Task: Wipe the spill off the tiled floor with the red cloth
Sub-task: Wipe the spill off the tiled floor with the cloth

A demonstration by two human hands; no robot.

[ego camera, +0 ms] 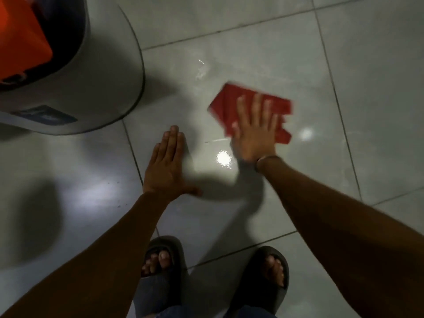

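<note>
A red cloth [231, 104] lies flat on the pale tiled floor [298, 53], right of centre. My right hand [254, 134] presses flat on its near half, fingers spread; both are motion-blurred. A wet sheen of spill [202, 72] glints on the tile just beyond the cloth, and a thin wet streak [216, 141] lies between my hands. My left hand [168, 164] rests palm-down on the floor to the left, fingers together, holding nothing.
A round grey bin [91, 83] stands at the upper left, with an orange object [20, 35] inside it. My two feet in dark slides [165, 260] [273, 271] are planted at the bottom. Ceiling light reflections [223, 158] shine on the tiles.
</note>
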